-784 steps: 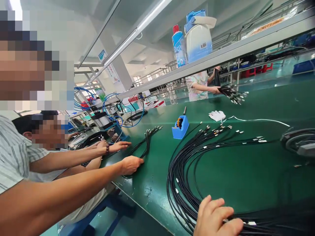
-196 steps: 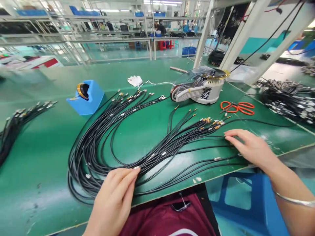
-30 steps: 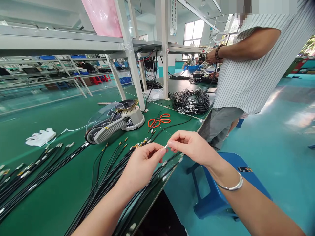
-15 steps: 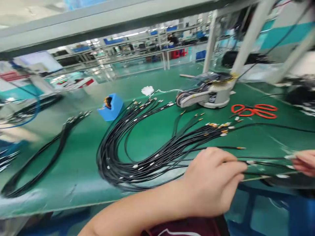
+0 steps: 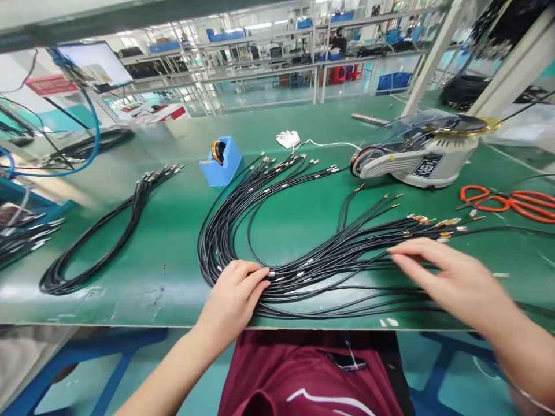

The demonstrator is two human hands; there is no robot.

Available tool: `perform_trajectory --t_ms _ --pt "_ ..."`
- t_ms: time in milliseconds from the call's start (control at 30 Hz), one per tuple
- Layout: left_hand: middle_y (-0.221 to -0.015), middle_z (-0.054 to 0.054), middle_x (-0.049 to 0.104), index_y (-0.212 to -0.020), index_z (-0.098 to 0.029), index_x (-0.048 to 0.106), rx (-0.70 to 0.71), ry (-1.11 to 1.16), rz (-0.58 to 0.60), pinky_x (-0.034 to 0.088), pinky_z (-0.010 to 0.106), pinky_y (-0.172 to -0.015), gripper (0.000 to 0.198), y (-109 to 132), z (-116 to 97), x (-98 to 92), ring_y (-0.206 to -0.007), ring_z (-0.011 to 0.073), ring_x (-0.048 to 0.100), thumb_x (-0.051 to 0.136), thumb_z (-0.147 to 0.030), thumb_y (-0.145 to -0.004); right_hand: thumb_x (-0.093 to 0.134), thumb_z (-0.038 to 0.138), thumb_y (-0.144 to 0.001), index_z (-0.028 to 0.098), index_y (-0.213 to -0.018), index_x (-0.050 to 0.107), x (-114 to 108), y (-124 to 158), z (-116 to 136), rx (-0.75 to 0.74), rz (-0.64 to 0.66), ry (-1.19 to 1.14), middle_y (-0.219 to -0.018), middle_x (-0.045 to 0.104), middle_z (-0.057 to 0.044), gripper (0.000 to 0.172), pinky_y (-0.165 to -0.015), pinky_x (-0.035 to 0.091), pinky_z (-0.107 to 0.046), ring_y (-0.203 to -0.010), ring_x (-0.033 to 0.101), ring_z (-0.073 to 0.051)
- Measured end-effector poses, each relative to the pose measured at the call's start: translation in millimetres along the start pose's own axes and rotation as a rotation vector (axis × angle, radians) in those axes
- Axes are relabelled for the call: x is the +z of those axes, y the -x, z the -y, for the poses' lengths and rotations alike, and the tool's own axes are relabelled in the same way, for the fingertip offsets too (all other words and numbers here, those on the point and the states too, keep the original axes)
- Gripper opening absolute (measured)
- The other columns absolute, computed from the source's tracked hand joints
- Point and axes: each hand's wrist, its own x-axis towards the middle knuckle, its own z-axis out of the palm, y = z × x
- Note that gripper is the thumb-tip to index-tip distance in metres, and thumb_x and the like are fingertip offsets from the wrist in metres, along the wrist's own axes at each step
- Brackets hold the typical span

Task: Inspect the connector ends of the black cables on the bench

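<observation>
A large looped bundle of black cables point(image 5: 243, 225) with metal connector ends lies on the green bench point(image 5: 173, 208) in front of me. My left hand point(image 5: 234, 292) rests flat on the near bend of the loop, fingers stretched out. My right hand point(image 5: 451, 277) lies open on the cable strands near their gold and silver tips point(image 5: 433, 222), fingers extended to the left. Neither hand grips anything.
A blue tape dispenser point(image 5: 221, 160) and a white glove point(image 5: 288, 138) sit behind the loop. A grey automatic tape machine point(image 5: 416, 159) and orange scissors point(image 5: 507, 202) are at the right. A second cable bundle point(image 5: 108, 237) lies left. The bench edge runs just under my hands.
My left hand has let go of the cable it pinched and now lies flat on the loop. My right hand has come in from the right edge onto the strands. The view has swung left.
</observation>
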Motion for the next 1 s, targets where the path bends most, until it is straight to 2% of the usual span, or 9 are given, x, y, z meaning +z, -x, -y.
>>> perform_trajectory --t_ms 100,200,300,433,567,667,867,1000 --pt "-0.089 0.007 0.066 -0.098 -0.017 0.067 0.057 -0.007 0.031 0.049 0.035 -0.076 0.021 -5 7 3.7 -0.081 0.0187 0.057 0.047 -0.018 -0.094 0.054 0.033 -0.091 0.023 -0.101 0.066 30 -13 18 -0.193 0.110 0.062 -0.104 0.068 -0.006 0.018 -0.089 0.047 -0.039 -0.099 0.061 -0.023" --pt "-0.088 0.006 0.065 -0.097 -0.017 0.067 0.110 0.036 0.051 0.047 0.033 -0.075 0.020 -9 11 4.0 -0.081 0.0180 0.056 0.047 -0.017 -0.094 0.054 0.026 -0.092 0.021 -0.095 0.066 40 -22 26 -0.284 0.186 0.132 -0.098 0.068 -0.007 0.014 -0.086 0.046 -0.038 -0.094 0.061 -0.022" --pt "-0.089 0.005 0.065 -0.097 -0.018 0.066 0.140 0.064 0.050 0.047 0.033 -0.077 0.020 -11 13 4.7 -0.083 0.0178 0.057 0.046 -0.016 -0.093 0.055 0.019 -0.089 0.019 -0.086 0.064 35 -28 32 -0.282 0.209 0.130 -0.090 0.068 -0.006 0.010 -0.083 0.046 -0.036 -0.087 0.061 -0.020" --pt "-0.091 0.006 0.065 -0.100 -0.019 0.064 0.131 0.074 0.047 0.049 0.033 -0.078 0.020 -14 11 9.8 -0.084 0.0183 0.058 0.046 -0.022 -0.094 0.052 0.019 -0.091 0.019 -0.091 0.063 29 -35 41 -0.273 0.195 0.102 -0.092 0.068 -0.006 0.011 -0.084 0.045 -0.035 -0.087 0.061 -0.019" --pt "-0.087 0.006 0.065 -0.095 -0.018 0.066 0.135 0.027 0.041 0.050 0.033 -0.073 0.023 -16 10 12.3 -0.080 0.0184 0.058 0.044 -0.021 -0.095 0.052 0.022 -0.094 0.019 -0.099 0.065 38 -40 41 -0.273 0.234 0.118 -0.096 0.067 -0.006 0.015 -0.080 0.048 -0.031 -0.087 0.061 -0.018" --pt "-0.085 0.006 0.066 -0.093 -0.019 0.067 0.151 0.019 0.053 0.049 0.032 -0.072 0.024 -17 10 6.2 -0.078 0.0183 0.058 0.043 -0.020 -0.095 0.055 0.023 -0.092 0.020 -0.100 0.066 49 -42 41 -0.313 0.250 0.140 -0.096 0.066 -0.006 0.014 -0.078 0.048 -0.031 -0.087 0.060 -0.018" --pt "-0.089 0.004 0.067 -0.093 -0.020 0.064 0.059 0.128 0.069 0.047 0.032 -0.079 0.018 -23 -2 -10.3 -0.084 0.0182 0.060 0.046 -0.024 -0.093 0.049 0.023 -0.095 0.018 -0.096 0.066 63 -51 58 -0.503 0.126 0.081 -0.097 0.067 -0.008 0.018 -0.082 0.043 -0.034 -0.090 0.057 -0.019" --pt "-0.082 0.000 0.068 -0.087 -0.024 0.064 -0.119 0.325 0.209 0.050 0.027 -0.072 0.018 -36 -13 -13.4 -0.077 0.0169 0.062 0.047 -0.030 -0.090 0.047 0.022 -0.094 0.017 -0.093 0.065 53 -60 72 -0.517 0.139 0.053 -0.083 0.068 -0.004 0.018 -0.073 0.042 -0.030 -0.078 0.060 -0.017"
